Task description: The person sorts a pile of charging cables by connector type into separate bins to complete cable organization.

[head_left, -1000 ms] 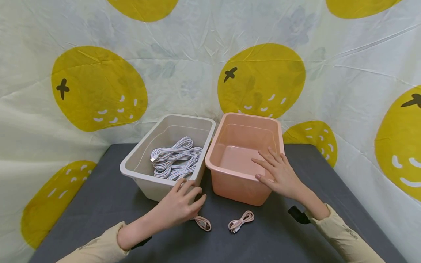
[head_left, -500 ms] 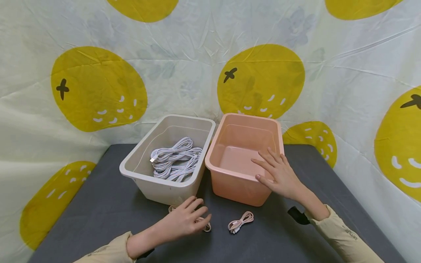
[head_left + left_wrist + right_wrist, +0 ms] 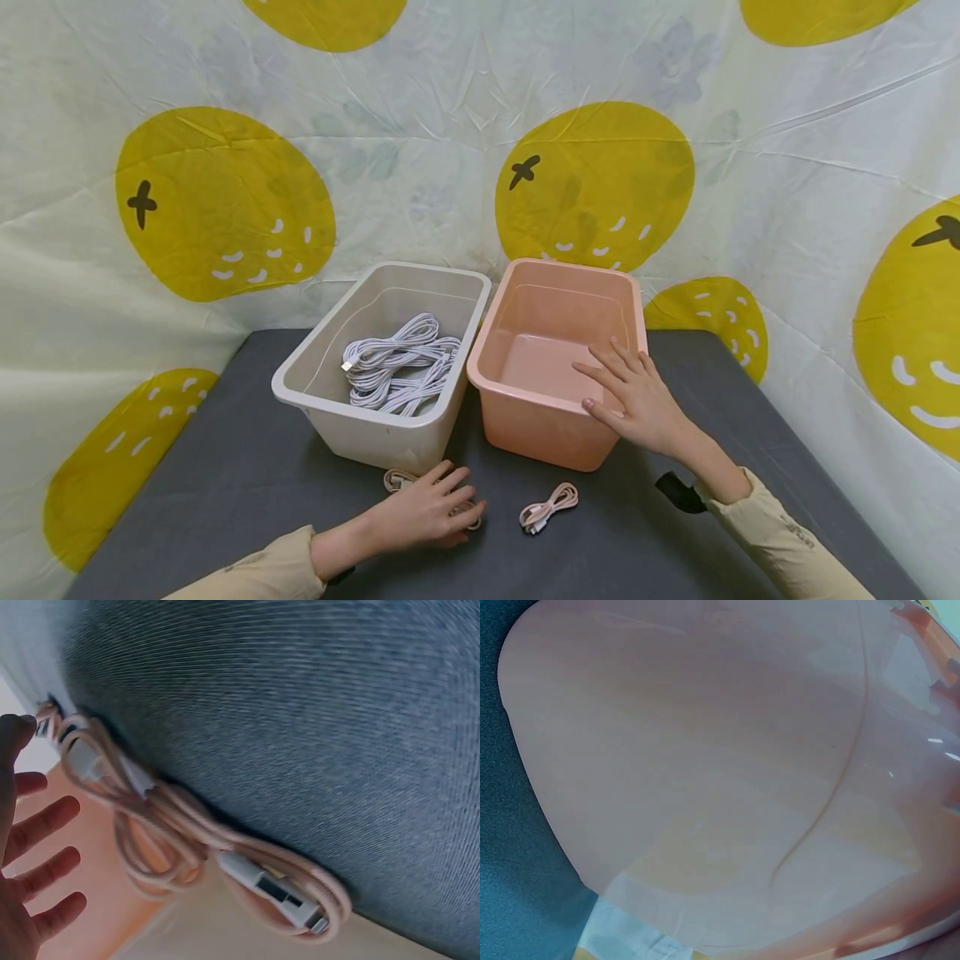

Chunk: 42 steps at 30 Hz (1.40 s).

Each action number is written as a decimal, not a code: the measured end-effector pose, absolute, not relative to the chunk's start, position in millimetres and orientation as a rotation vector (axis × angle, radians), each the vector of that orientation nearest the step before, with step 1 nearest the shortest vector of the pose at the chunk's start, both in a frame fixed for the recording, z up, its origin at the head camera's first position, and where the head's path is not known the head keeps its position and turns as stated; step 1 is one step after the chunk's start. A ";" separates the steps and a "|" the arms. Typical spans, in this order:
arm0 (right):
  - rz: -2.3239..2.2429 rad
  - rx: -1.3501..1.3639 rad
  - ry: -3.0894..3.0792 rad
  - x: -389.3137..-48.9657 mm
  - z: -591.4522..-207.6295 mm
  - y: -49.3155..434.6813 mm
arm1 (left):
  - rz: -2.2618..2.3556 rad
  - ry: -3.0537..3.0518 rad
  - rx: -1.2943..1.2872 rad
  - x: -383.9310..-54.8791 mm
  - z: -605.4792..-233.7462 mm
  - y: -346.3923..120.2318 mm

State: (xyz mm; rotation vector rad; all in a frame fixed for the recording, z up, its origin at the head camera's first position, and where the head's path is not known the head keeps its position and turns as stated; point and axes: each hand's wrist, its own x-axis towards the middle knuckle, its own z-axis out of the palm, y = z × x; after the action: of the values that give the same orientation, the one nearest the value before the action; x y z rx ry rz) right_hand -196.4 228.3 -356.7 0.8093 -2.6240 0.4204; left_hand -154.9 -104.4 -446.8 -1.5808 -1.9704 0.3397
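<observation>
My left hand (image 3: 423,515) hovers over a pinkish-beige charging cable (image 3: 176,817), coiled and lying on the dark tabletop in front of the grey bin (image 3: 375,433). In the left wrist view its fingers are spread and stand apart from the coil; a white connector (image 3: 277,891) shows. Whether the loops there are one cable or two, I cannot tell. My right hand (image 3: 637,408) rests at the front right rim of the pink bin (image 3: 540,425), fingers reaching inside over the edge. A second coiled pink cable (image 3: 550,507) lies before the pink bin.
Several white cables (image 3: 401,358) lie coiled inside the grey bin, which stands left of the pink one, their rims close together. The dark tabletop (image 3: 225,483) runs back to a white curtain (image 3: 420,167) with yellow fruit prints.
My left hand has come away from the grey bin's front rim, down and slightly right, over the coiled cable on the table. The right hand and both bins have stayed put.
</observation>
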 end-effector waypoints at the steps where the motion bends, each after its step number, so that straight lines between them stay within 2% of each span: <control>1: 0.420 0.809 -2.625 -196.4 -356.6 228.3 | 0.356 -1.976 -1.581 -155.5 -448.5 -104.7; 12: 0.428 0.814 -2.628 -196.1 -357.2 227.9 | 0.459 -2.023 -1.621 -161.7 -462.9 -105.2; 42: 0.434 0.801 -2.640 -196.9 -356.6 226.9 | 0.490 -1.965 -1.613 -166.6 -461.9 -98.1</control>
State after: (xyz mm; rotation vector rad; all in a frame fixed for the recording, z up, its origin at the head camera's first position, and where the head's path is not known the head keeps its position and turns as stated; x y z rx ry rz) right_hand -196.9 226.9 -356.6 0.8010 -2.6398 0.4344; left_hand -166.6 -98.1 -461.9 -1.6135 -1.9654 0.4898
